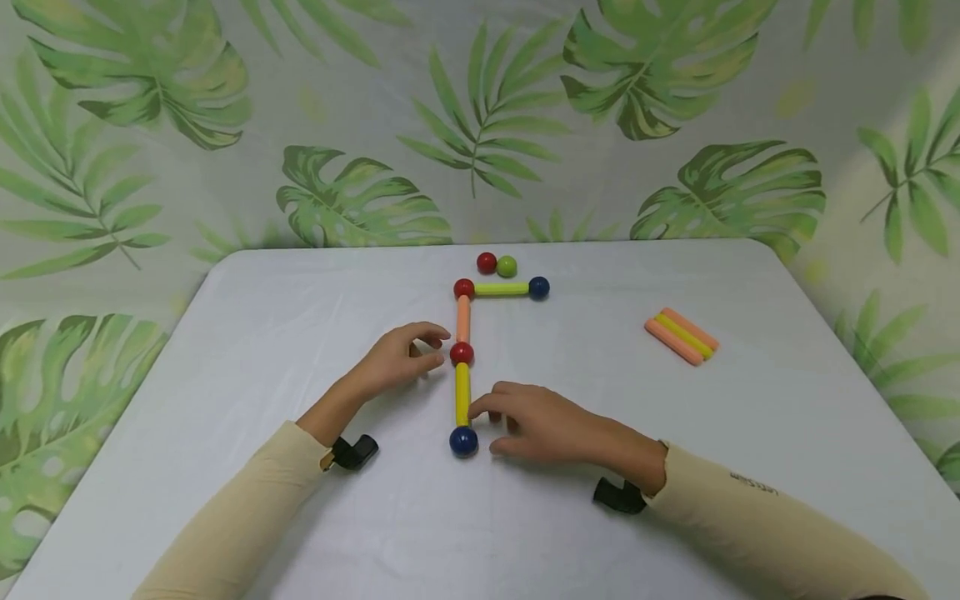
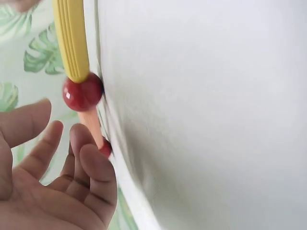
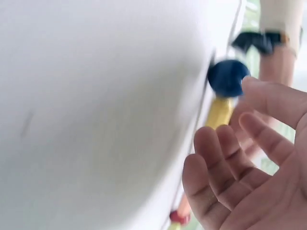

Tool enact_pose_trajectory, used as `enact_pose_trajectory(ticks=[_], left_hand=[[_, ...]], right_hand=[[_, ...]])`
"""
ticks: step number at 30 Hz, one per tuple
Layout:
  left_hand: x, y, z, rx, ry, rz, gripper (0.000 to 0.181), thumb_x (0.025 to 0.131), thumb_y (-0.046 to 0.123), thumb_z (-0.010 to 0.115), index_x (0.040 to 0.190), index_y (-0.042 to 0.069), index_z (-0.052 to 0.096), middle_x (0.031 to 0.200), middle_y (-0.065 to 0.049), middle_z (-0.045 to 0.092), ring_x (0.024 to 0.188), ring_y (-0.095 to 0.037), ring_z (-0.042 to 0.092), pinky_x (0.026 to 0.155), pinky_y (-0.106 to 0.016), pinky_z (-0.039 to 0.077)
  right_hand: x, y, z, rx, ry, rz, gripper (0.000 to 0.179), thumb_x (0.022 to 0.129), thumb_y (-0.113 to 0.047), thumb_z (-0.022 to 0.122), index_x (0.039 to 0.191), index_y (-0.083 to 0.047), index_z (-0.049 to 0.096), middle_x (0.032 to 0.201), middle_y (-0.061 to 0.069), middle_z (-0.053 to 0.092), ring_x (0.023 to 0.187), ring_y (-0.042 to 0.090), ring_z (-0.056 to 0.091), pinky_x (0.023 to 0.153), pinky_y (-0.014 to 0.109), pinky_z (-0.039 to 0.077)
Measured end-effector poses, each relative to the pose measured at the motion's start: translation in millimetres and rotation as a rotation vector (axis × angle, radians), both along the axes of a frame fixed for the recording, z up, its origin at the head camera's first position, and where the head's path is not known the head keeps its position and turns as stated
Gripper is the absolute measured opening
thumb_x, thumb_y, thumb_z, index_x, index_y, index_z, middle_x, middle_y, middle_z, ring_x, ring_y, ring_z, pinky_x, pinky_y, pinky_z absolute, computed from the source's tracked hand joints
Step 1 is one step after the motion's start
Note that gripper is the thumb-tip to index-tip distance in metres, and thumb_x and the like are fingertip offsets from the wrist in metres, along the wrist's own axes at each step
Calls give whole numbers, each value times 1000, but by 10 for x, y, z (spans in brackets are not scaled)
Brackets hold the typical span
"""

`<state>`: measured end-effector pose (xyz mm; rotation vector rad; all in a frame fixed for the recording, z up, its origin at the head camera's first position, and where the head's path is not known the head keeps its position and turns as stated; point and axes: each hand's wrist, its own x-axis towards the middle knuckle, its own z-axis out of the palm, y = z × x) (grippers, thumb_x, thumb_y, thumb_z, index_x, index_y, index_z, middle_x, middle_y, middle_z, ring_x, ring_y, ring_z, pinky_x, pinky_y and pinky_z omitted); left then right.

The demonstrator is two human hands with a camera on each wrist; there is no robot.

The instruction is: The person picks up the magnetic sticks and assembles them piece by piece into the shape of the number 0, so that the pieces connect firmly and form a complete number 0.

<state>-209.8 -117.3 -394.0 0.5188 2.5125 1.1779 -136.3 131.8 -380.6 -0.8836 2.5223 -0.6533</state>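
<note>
Rod-and-ball chain (image 1: 463,319): where do we have it?

On the white table (image 1: 225,375), running from between the hands toward the back edge, then bending right.

Parts, nearest first?

Near blue ball (image 1: 463,442), yellow rod (image 1: 462,392), middle red ball (image 1: 462,354), orange rod, corner red ball (image 1: 464,288), lime rod (image 1: 502,289), far blue ball (image 1: 538,288).

Left hand (image 1: 393,358)?

Just left of the middle red ball; we see a slight gap. Fingers loosely bent, thumb held apart from them.

Right hand (image 1: 536,421)?

Right of the yellow rod, fingers spread and loosely curved, thumb near the near blue ball. In the head view a fingertip meets the rod's edge; we can't tell if it touches.

Other stuff on our table?

Loose red ball (image 1: 487,262) and green ball (image 1: 507,267) side by side, behind the lime rod. Loose rods (image 1: 681,336) well off to the right, lying angled: yellow between two orange.

Surroundings?

Leaf-print backdrop (image 1: 480,125) behind; beige sleeves (image 1: 240,508) on both arms, a black device (image 1: 356,452) at each wrist.
</note>
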Motion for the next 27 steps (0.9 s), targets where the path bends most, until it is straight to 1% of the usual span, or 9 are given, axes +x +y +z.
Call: enact_pose_trajectory(ticks=[1,3,8,11,14,17,19,23,27], left_hand=[[50,-17,16,-1,19,1,35,95,17,63,130,10,61,122,-16,64,76,-19,61,69,-26,50],[154,-37,51,-15,65,-21,31,95,15,63,125,8,64,116,-15,66,74,-17,59,68,-26,50],[444,-17,115,-88,177,-136,22,93,15,66,115,8,68,104,-6,68,72,-11,54,65,-22,49],[598,10,111,-118,203,-193,21,93,17,67,113,10,68,100,-1,68,71,-7,52,64,-20,48],[707,41,82,-131,208,-225,22,92,19,69,112,12,68,99,2,66,70,-5,52,63,-19,47],[769,85,51,-166,213,-243,25,90,23,72,113,15,68,99,3,65,72,-6,52,63,-19,46],[790,116,33,-204,220,-254,28,88,26,74,114,17,68,99,5,65,74,-7,52,63,-19,45],[804,155,7,-255,236,-278,30,88,29,74,116,20,69,98,9,64,76,-7,52,62,-19,44],[805,147,-9,-243,234,-290,26,89,28,74,114,21,70,96,10,64,75,-5,51,63,-19,44]], right_hand=[[-13,56,20,-6,3,-8,41,87,-24,75,127,-25,64,103,-7,62,85,8,57,73,21,49],[-46,181,62,-20,16,-29,41,88,-24,75,127,-24,64,106,-5,63,87,7,58,75,21,50],[-167,587,133,-53,88,-84,37,91,-23,72,127,-18,64,111,0,65,90,8,61,77,24,51],[-246,871,151,-37,182,-129,35,91,-20,70,125,-14,64,113,3,65,90,11,62,74,26,51],[-320,1144,174,34,337,-180,32,90,-16,71,121,-11,66,111,7,66,91,18,65,72,31,52],[-401,1389,207,127,475,-238,28,89,-14,71,117,-7,68,105,11,66,90,24,64,70,37,52],[-458,1533,216,173,524,-284,27,89,-13,71,114,-4,69,102,14,65,88,27,62,69,42,53],[-557,1736,194,207,507,-378,25,93,-17,67,112,-1,70,100,19,65,85,30,61,70,47,53],[-599,1846,135,219,466,-428,30,96,-27,63,109,-1,70,101,21,66,86,32,62,69,49,53]])
